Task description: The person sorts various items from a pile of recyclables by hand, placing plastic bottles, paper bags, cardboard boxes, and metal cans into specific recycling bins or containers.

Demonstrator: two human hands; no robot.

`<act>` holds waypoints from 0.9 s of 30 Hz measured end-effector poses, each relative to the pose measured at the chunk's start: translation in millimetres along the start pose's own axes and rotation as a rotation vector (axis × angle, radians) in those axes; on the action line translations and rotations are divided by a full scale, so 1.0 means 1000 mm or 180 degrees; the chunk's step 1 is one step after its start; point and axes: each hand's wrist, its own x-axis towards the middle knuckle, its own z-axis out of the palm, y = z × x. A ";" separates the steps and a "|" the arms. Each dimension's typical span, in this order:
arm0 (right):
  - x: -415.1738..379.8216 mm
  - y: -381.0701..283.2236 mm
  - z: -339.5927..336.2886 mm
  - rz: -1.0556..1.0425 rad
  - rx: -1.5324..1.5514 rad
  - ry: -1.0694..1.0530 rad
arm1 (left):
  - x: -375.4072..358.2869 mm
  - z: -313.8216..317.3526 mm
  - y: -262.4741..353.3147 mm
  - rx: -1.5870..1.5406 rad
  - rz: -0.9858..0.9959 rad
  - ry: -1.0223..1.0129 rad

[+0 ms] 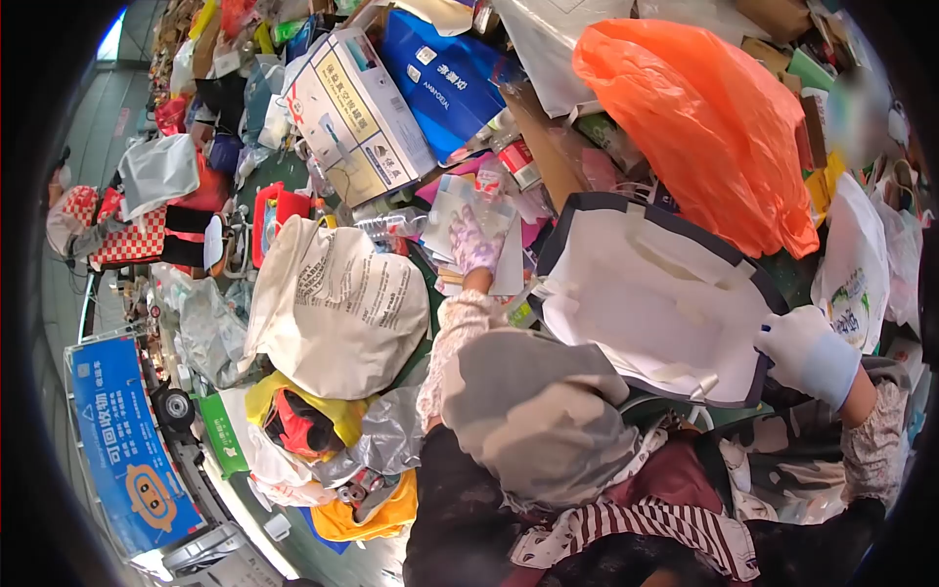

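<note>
My left hand [475, 241], in a purple-and-white patterned glove, lies with its fingers spread over a small stack of pale flat cards or papers [504, 223]. My right hand [810, 354] wears a white glove with dark blue fingertips. It is closed on the right edge of a large white bag [646, 303] with dark edging, whose wide mouth faces up. The fingertips are partly hidden at that edge. Close to my left hand are a clear plastic bottle [393, 224] and a red-and-white can [518, 164].
An orange plastic bag [699, 127], a boxed product [357, 112] and a blue packet [438, 83] lie across the heap. A cream cloth bag [337, 303] sits left. Another person [132, 235] is at far left, near a blue-sided cart [122, 440]. A camouflage cap [533, 416] fills the lower middle.
</note>
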 end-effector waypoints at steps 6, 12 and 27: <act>0.003 0.005 -0.017 0.0159 0.0019 0.0092 | 0.040 0.005 -0.037 -0.0543 0.0008 -0.0454; -0.002 -0.001 -0.027 0.0319 -0.0028 0.0101 | -0.054 -0.047 -0.092 -0.2236 -0.0806 -0.0428; -0.016 -0.012 -0.016 0.0359 -0.0174 0.0045 | -0.091 0.005 -0.102 -0.1035 -0.0523 0.0124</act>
